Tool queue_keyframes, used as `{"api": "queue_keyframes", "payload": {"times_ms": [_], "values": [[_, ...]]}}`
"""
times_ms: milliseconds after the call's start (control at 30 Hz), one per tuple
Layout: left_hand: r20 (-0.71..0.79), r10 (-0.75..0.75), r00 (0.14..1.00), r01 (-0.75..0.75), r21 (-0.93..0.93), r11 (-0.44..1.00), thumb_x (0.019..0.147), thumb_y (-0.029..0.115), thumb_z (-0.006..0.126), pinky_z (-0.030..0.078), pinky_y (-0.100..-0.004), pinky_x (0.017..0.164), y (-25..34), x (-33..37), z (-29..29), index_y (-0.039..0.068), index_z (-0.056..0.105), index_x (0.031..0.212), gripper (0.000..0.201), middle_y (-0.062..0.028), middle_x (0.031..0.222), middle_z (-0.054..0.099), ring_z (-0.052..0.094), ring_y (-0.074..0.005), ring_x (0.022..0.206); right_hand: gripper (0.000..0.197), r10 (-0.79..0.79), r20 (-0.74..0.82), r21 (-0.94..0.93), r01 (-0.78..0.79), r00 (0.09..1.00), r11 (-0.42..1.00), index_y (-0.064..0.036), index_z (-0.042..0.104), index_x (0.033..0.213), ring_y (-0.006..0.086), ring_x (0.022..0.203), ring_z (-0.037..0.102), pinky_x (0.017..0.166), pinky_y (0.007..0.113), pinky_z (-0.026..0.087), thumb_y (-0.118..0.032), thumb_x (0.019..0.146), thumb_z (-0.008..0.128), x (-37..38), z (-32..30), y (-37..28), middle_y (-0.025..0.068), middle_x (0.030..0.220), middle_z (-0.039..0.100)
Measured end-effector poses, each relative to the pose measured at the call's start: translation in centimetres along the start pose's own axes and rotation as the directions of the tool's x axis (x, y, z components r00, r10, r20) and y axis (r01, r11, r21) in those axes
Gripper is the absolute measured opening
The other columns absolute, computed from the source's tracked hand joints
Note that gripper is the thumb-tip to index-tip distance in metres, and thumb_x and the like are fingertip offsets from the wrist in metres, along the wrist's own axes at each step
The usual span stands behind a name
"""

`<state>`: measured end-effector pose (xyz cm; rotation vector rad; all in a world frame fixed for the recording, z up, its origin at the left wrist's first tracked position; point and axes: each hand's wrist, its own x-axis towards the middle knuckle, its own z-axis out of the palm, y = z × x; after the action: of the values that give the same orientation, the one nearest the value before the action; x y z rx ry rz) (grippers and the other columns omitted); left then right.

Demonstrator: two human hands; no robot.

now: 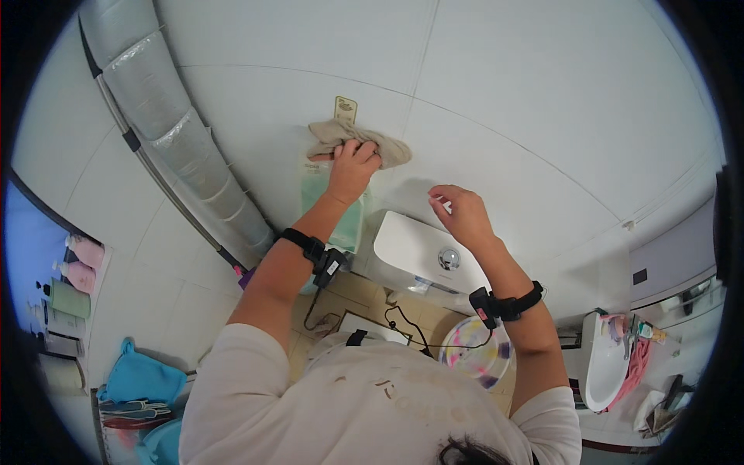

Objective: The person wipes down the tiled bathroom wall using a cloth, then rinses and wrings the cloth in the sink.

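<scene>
A crumpled beige cloth (pixel 395 151) lies against the white tiled wall, just below a small yellowish plaque (pixel 346 108). My left hand (pixel 355 167) has its fingers curled into the cloth, pressing it at the wall. Beneath that hand hangs a pale green translucent packet (pixel 314 186), partly covered by my forearm. To the right, my right hand (pixel 463 213) is raised over the white toilet tank (pixel 403 236) with its round chrome button (pixel 449 258). Its fingers are bent, thumb and forefinger apart, and nothing shows between them.
A silver-wrapped pipe (pixel 167 116) and a long metal pole (pixel 155 174) run down the left wall. Below the tank stands a colourful round basin (pixel 477 353). A washbasin (pixel 604 372) is at the right, blue baskets (pixel 139 376) and shelved bottles (pixel 70 298) at the left.
</scene>
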<state>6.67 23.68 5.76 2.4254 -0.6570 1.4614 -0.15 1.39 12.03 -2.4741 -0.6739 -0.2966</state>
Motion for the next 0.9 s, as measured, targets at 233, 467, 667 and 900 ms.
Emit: {"api": "queue_keyframes", "payload": {"times_ms": [233,467,667,900], "values": [[-0.247,-0.061,0.967,0.079,0.064,0.995,0.058,0.011,0.060,0.035,-0.0384,0.072,-1.0,9.1,-3.0,0.014,0.054,0.074,0.018,-0.0045,0.092,0.047,0.044,-0.0256,0.085,0.013,-0.008,0.003,0.012,0.007,1.000,1.000,-0.0029,0.059,0.086,0.0210,0.070,0.060,0.062,0.029,0.048,-0.011,0.077,0.055,1.0,0.4,-1.0,0.0111,0.082,0.061],[-0.228,-0.048,0.972,0.041,-0.035,0.999,0.057,0.015,0.059,0.035,-0.0399,0.063,2.1,10.9,-2.1,0.015,0.052,0.084,0.028,-0.0068,0.084,0.045,0.045,-0.0265,0.077,0.013,0.015,-0.020,0.014,-0.014,1.000,1.000,-0.0024,0.059,0.086,0.0215,0.069,0.060,0.062,0.029,0.048,-0.011,0.076,0.056,1.2,-0.1,0.3,0.0109,0.081,0.061],[-0.026,0.059,0.998,-0.062,-0.143,0.988,0.055,0.018,0.065,0.036,-0.0387,0.064,2.9,8.5,-1.4,0.015,0.051,0.089,0.036,-0.0070,0.083,0.046,0.047,-0.0274,0.080,0.014,0.015,-0.016,0.011,-0.014,1.000,1.000,-0.0022,0.059,0.086,0.0210,0.068,0.060,0.061,0.029,0.048,-0.010,0.076,0.056,1.6,-0.6,0.5,0.0106,0.079,0.062],[-0.347,-0.154,0.925,0.140,-0.067,0.988,0.058,0.019,0.066,0.037,-0.0429,0.065,1.3,17.1,-5.7,0.007,0.046,0.095,0.044,-0.0135,0.086,0.045,0.047,-0.0342,0.079,0.014,0.042,-0.041,0.066,-0.040,0.998,0.997,-0.0023,0.059,0.087,0.0211,0.068,0.060,0.061,0.028,0.048,-0.011,0.076,0.056,1.4,-0.8,0.2,0.0108,0.077,0.061]]}}
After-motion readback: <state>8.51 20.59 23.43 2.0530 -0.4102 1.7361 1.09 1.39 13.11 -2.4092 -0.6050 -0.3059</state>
